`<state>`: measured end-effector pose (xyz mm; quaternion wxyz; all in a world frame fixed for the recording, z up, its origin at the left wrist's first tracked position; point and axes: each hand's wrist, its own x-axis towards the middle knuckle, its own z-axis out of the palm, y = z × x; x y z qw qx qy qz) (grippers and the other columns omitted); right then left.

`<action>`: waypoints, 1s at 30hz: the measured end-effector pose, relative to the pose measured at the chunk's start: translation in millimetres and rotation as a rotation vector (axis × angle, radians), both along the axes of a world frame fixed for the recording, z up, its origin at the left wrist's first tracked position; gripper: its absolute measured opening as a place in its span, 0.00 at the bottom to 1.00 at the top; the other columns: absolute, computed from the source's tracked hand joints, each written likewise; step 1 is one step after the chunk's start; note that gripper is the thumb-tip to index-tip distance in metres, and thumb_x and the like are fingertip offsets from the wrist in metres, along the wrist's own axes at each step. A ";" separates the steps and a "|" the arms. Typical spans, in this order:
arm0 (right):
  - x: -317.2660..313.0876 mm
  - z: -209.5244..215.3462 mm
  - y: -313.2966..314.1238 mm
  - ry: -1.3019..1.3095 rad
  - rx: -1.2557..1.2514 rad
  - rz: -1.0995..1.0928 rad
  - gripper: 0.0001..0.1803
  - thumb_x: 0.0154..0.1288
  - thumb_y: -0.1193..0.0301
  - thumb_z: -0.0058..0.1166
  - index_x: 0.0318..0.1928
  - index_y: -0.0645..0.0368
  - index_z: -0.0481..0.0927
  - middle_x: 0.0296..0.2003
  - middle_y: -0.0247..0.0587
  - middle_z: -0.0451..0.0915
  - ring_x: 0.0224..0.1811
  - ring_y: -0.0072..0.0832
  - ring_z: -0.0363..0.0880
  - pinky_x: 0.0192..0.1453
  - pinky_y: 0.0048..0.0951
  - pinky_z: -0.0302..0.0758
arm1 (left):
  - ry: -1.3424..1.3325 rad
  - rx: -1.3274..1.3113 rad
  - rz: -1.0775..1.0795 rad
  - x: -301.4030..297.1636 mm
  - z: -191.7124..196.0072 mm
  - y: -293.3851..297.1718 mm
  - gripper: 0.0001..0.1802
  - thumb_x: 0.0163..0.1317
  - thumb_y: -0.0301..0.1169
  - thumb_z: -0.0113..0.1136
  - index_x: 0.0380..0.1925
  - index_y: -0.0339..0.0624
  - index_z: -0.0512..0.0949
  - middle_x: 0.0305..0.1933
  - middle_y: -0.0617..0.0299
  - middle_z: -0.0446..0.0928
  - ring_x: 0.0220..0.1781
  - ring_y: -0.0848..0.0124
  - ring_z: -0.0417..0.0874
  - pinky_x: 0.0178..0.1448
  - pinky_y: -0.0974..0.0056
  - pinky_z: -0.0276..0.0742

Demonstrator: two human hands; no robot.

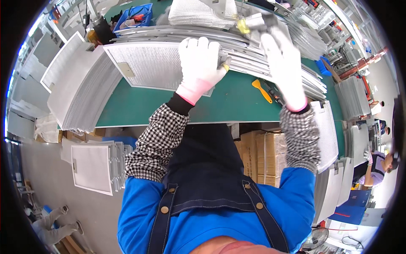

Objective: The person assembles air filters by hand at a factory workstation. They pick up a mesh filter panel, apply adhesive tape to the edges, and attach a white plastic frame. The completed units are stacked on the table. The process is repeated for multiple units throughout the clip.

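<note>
A worker in white gloves and checked sleeve covers leans over a green tabletop [237,106] crowded with silver mesh filter panels. The left hand [199,63] curls over the near edge of one mesh panel [144,63] lying flat at the middle of the tabletop, its grip pressed onto the frame with the thumb tucked under. The right hand [284,67] rests with fingers extended on a fanned stack of panels [270,55] just to the right — whether its grip pinches anything cannot be told. A yellow-handled tool [262,90] lies on the green surface between the two wrists, near the stack. The panels look light and thin but stiff at the metal frame, with mesh that would likely dent under pressure — best taken by the frame edges. More panels lean at the left end of the tabletop [80,93], and cardboard boxes [260,156] sit beneath it.
</note>
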<state>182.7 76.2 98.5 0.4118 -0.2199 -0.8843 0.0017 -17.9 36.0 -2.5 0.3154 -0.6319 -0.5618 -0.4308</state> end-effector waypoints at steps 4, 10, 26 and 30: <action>-4.7 -2.7 20.3 -0.601 0.388 0.067 0.20 0.66 0.69 0.60 0.57 0.59 0.81 0.52 0.43 0.84 0.45 0.35 0.85 0.49 0.33 0.82 | -0.002 -0.013 0.023 5.5 1.2 -2.2 0.21 0.48 0.48 0.72 0.34 0.47 0.79 0.36 0.58 0.71 0.45 0.56 0.73 0.58 0.48 0.63; -11.2 36.1 27.3 -0.451 0.423 0.149 0.19 0.66 0.71 0.59 0.58 0.57 0.81 0.51 0.40 0.84 0.46 0.36 0.84 0.49 0.32 0.81 | -0.033 -0.046 0.047 8.6 2.7 -12.4 0.20 0.49 0.45 0.72 0.33 0.44 0.77 0.37 0.55 0.71 0.46 0.54 0.72 0.59 0.46 0.63; 20.2 -110.5 30.1 -0.119 -0.247 -0.123 0.21 0.73 0.68 0.51 0.64 0.51 0.76 0.55 0.50 0.81 0.48 0.50 0.84 0.54 0.42 0.80 | -0.029 0.084 -0.050 10.0 -1.9 -8.0 0.18 0.51 0.42 0.72 0.33 0.45 0.75 0.38 0.55 0.69 0.46 0.52 0.71 0.56 0.45 0.63; 58.8 -209.9 48.2 -0.447 -0.435 -0.585 0.29 0.73 0.72 0.47 0.73 0.46 0.66 0.46 0.52 0.77 0.42 0.52 0.82 0.46 0.51 0.79 | -0.032 0.098 -0.031 11.9 -4.8 -10.2 0.17 0.51 0.41 0.72 0.34 0.47 0.75 0.38 0.56 0.70 0.46 0.53 0.71 0.56 0.45 0.63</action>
